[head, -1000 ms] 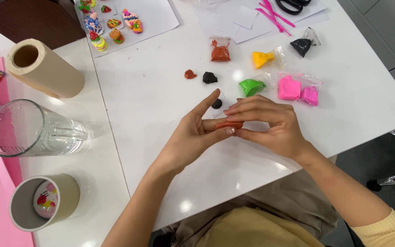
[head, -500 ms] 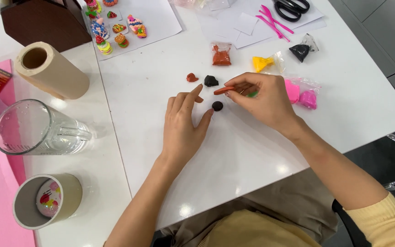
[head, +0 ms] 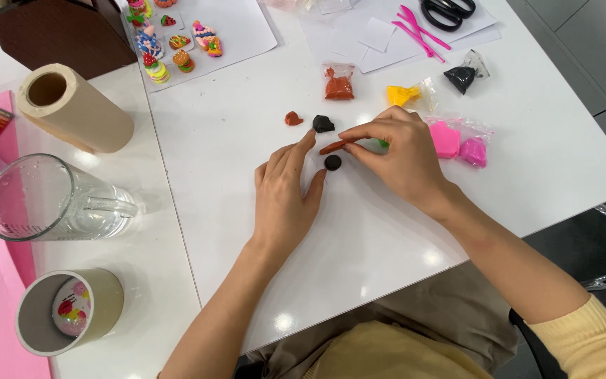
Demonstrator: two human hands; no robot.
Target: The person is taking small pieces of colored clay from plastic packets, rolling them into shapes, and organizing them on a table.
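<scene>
My right hand (head: pixel 400 156) pinches a thin rolled strip of red-brown clay (head: pixel 332 147) between thumb and fingers, just above the white table (head: pixel 233 126). My left hand (head: pixel 283 194) lies flat on the table, fingers together, index tip near a small black clay disc (head: pixel 332 162). A black clay lump (head: pixel 323 124) and a small red-brown clay bit (head: pixel 293 118) lie just beyond. A green clay piece (head: pixel 383 144) is mostly hidden under my right hand.
Bags of clay sit around: red-brown (head: pixel 339 83), yellow (head: pixel 405 94), black (head: pixel 463 76), pink (head: pixel 457 138). Pink tools (head: pixel 419 27) and scissors (head: pixel 447 12) lie on paper. Small clay figures (head: pixel 174 41), a paper roll (head: pixel 73 109), a glass jug (head: pixel 43 199) and a cardboard tube (head: pixel 68 310) stand left.
Both hands were together rolling the red-brown clay near the table edge. They separated: my right hand carried the strip up toward the black pieces, and my left hand went flat on the table.
</scene>
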